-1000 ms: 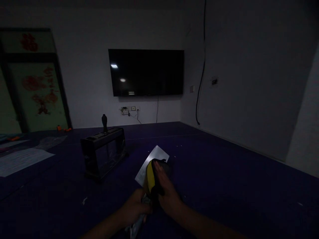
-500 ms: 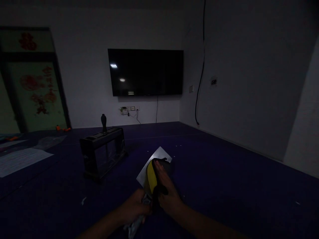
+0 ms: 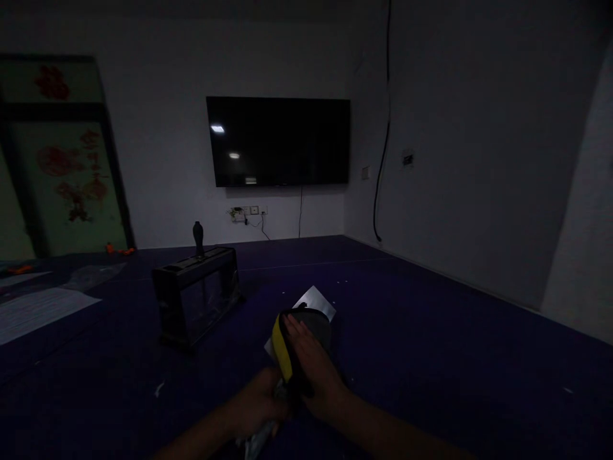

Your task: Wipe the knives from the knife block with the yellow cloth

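Observation:
In the lower middle is a rounded yellow-and-grey fabric item with black edging (image 3: 316, 324); I cannot tell its kind. My right hand (image 3: 313, 367) grips it, fingers stretched along its top and thumb out of sight. Close on the left, my left hand (image 3: 258, 399) is closed round a crumpled pale wrapper-like thing (image 3: 261, 437) at the item's near end. A white sheet (image 3: 313, 299) lies behind the item, which covers most of it. The dim light hides where the two hands meet.
A black open-framed device (image 3: 194, 275) with a dark vase-shaped piece (image 3: 198, 237) on top stands left on the purple surface (image 3: 431, 358). Printed papers (image 3: 43, 310) and clear plastic (image 3: 93, 276) lie far left. A television (image 3: 280, 142) hangs on the back wall.
My right hand has turned the yellow-and-grey item leftward, so more of its grey face shows and it covers more of the white sheet. My left hand stays nearly in place.

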The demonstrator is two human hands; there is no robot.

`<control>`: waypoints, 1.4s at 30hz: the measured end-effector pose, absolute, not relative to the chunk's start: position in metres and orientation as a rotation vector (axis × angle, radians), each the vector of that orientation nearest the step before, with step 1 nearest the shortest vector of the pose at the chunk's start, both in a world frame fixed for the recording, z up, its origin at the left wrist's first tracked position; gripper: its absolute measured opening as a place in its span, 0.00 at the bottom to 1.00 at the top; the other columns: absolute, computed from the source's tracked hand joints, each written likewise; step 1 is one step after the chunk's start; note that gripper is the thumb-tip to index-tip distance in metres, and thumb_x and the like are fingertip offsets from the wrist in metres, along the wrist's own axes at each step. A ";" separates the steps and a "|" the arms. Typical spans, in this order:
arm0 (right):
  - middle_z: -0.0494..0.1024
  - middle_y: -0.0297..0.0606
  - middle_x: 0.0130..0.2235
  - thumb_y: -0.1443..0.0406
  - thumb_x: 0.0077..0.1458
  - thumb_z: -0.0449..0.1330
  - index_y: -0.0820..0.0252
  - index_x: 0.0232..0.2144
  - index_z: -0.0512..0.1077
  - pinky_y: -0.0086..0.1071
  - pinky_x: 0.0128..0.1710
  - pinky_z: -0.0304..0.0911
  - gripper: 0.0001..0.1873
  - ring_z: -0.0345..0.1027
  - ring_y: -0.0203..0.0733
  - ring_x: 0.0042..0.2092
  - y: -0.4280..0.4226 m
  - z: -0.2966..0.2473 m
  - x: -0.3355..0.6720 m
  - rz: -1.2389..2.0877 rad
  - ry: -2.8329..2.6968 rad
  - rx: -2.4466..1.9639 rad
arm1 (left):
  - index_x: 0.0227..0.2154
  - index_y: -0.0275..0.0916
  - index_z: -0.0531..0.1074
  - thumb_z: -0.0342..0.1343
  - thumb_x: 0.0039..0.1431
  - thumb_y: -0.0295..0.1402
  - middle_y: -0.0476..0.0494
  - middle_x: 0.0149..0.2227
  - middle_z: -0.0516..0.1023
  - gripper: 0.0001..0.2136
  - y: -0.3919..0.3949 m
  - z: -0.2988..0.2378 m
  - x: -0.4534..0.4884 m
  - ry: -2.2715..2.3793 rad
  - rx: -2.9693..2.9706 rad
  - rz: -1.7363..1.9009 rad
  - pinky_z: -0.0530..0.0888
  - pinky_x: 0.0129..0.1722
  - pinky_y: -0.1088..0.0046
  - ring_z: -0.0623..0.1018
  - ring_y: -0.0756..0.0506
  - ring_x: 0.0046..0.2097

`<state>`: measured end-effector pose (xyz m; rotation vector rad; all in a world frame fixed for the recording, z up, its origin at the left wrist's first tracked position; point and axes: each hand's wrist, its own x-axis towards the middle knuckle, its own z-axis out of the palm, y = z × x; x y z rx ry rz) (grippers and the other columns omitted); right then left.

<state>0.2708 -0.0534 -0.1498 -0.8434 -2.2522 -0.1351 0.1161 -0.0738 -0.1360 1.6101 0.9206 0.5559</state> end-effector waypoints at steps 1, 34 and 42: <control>0.46 0.49 0.63 0.74 0.42 0.48 0.71 0.61 0.41 0.48 0.59 0.46 0.42 0.36 0.46 0.63 -0.053 -0.150 0.272 -0.126 -2.228 -0.845 | 0.17 0.35 0.65 0.51 0.33 0.26 0.55 0.13 0.63 0.03 -0.074 -0.136 0.116 0.907 1.620 0.566 0.58 0.14 0.80 0.62 0.54 0.15; 0.48 0.49 0.62 0.71 0.46 0.49 0.69 0.62 0.39 0.50 0.58 0.47 0.41 0.39 0.49 0.63 -0.050 -0.154 0.277 -0.320 -2.111 -0.755 | 0.16 0.37 0.62 0.49 0.33 0.26 0.55 0.14 0.62 0.02 -0.075 -0.135 0.111 0.983 1.735 0.393 0.56 0.15 0.81 0.61 0.54 0.16; 0.47 0.50 0.62 0.69 0.44 0.50 0.71 0.61 0.38 0.50 0.59 0.46 0.43 0.39 0.50 0.63 -0.052 -0.148 0.279 -0.281 -2.105 -0.763 | 0.15 0.36 0.63 0.50 0.33 0.25 0.55 0.14 0.62 0.02 -0.078 -0.133 0.111 1.011 1.722 0.417 0.56 0.15 0.81 0.62 0.54 0.17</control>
